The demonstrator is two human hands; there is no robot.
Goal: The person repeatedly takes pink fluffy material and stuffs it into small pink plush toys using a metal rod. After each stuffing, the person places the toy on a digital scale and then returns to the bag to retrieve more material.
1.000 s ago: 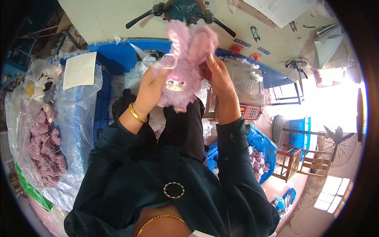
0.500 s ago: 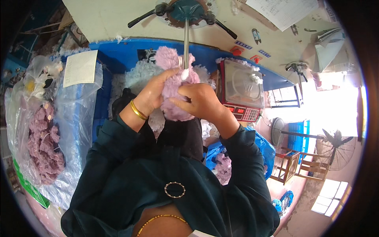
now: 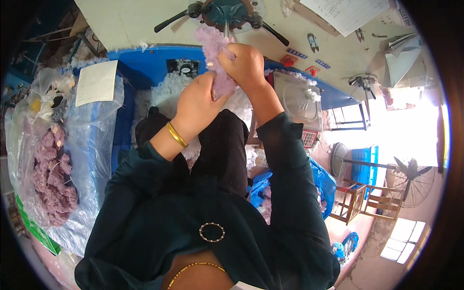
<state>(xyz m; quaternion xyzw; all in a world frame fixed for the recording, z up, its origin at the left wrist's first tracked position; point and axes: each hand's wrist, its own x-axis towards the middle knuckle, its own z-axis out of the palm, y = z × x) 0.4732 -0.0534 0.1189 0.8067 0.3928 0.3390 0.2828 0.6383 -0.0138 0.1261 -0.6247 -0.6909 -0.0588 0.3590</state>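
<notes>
A fluffy purple plush toy piece [image 3: 211, 42] is drawn up over a metal tube [image 3: 226, 30], of which only a short length shows beneath the round dark-green fitting [image 3: 227, 12]. My left hand [image 3: 195, 104] grips the lower end of the plush, fingers closed round it. Higher up, my right hand [image 3: 244, 63] is closed on its right side, close under the fitting. The tube's lower end is hidden by the plush and my hands. White fluffy stuffing [image 3: 169, 92] lies in the blue trough behind my left hand.
Black handles [image 3: 171, 21] stick out beside the fitting. To the left, a clear plastic bag [image 3: 92, 150] holds purple plush pieces [image 3: 53, 179], with a paper sheet [image 3: 96, 83] above. On the right are a scale [image 3: 295, 99], red knobs [image 3: 289, 60], snips [image 3: 313, 42] and a blue bag [image 3: 321, 183].
Both hands have moved up and away from me, pushing the plush along the tube toward the fitting. Much less of the tube shows. My right hand has risen above my left.
</notes>
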